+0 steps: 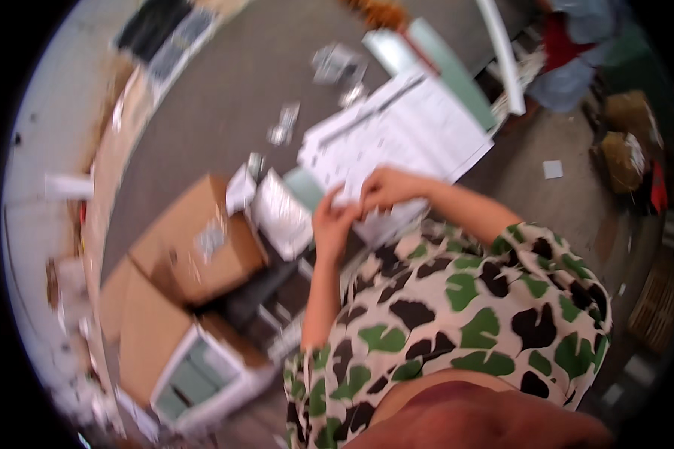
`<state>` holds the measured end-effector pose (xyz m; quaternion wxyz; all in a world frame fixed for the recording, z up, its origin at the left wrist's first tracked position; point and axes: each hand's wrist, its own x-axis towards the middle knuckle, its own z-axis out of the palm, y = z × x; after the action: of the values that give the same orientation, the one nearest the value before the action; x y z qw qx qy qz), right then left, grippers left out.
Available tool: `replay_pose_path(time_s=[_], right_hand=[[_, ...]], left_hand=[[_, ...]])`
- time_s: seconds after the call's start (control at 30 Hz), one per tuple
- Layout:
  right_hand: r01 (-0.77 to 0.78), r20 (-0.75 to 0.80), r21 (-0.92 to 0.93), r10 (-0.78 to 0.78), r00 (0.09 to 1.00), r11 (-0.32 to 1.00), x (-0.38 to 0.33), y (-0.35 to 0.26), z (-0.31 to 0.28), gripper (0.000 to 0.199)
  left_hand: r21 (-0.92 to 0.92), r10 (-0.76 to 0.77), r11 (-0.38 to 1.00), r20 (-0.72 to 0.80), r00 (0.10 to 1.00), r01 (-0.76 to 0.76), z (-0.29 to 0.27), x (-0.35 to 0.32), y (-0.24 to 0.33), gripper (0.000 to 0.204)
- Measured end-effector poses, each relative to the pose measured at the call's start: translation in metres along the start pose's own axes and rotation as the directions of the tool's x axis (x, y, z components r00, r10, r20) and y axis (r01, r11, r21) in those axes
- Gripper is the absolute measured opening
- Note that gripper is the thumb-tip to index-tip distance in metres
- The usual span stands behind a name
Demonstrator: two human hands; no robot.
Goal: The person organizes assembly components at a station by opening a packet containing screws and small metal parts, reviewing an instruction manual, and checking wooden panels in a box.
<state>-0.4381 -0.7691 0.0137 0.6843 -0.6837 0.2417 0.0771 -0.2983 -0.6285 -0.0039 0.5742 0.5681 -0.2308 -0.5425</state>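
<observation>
My left hand (332, 226) and my right hand (391, 188) meet in front of my body, over the near edge of a stack of white printed sheets (419, 127). The fingers of my right hand are curled into a pinch. My left hand's thumb and fingers close in toward it, with one finger raised. Whatever sits between the fingertips is too small and blurred to make out. Just left of my left hand lies a white plastic packet (283, 217), beside a pale green piece (305, 187) partly under the sheets.
Small clear bags (338, 63) and a smaller packet (283, 126) lie on the dark grey tabletop (225, 90). Pale green panels (457, 78) stand beyond the sheets. An open cardboard box (195, 239) and a white-framed green panel (202, 374) are at the left. Brown bundles (625, 161) lie on the right-hand floor.
</observation>
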Motion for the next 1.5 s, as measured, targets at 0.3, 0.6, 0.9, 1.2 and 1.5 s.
replay_pose_path(time_s=[0.3,0.6,0.9,1.2,1.5], right_hand=[[0.036,-0.175,0.207,0.001,0.985,0.978,-0.003,-0.012,0.005,0.017],[-0.055,-0.089,-0.039,0.051,0.995,0.998,-0.008,-0.030,0.004,0.019],[-0.062,-0.052,-0.059,0.059,0.997,0.996,-0.008,-0.027,0.004,0.022],[-0.057,-0.077,-0.178,0.044,0.996,0.982,-0.005,-0.023,0.009,0.022],[-0.043,-0.283,0.011,0.045,0.958,0.999,-0.002,-0.013,0.016,0.018]], left_hand=[[-0.153,0.027,0.987,-0.076,0.997,-0.038,0.003,-0.009,0.018,0.069],[-0.105,0.075,0.992,0.016,0.997,-0.073,0.004,-0.009,0.014,0.065],[-0.088,0.080,0.993,0.039,0.996,-0.076,0.004,-0.012,0.007,0.060],[0.110,0.124,0.986,0.033,0.992,-0.127,0.005,-0.014,0.004,0.061],[0.044,0.081,0.996,-0.094,0.992,-0.077,0.004,-0.015,0.008,0.060]])
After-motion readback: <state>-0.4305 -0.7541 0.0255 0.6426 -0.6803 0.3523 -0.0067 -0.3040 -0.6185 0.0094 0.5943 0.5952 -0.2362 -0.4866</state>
